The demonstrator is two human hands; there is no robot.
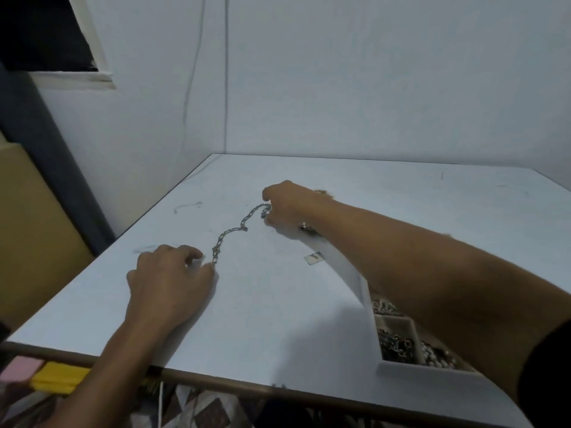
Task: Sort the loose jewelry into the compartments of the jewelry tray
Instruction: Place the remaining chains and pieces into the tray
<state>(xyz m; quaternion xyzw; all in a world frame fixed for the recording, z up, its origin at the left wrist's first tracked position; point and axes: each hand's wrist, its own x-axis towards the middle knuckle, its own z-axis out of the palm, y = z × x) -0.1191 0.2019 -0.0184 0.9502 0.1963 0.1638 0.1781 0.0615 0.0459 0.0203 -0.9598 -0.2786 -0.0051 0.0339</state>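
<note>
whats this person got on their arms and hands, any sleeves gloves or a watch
No gloves or watch: the left hand and right hand are bare. A black sleeve starts near the right elbow, at the picture's edge. A shiny speck by the right hand may be a ring; too blurred to tell.

I can read no words, numbers or brand marks anywhere in front of me. The small pale slip, lying on the table just beside the jewelry tray, bears a short dark mark. It is too small and blurred for me to tell whether it is writing.
</note>
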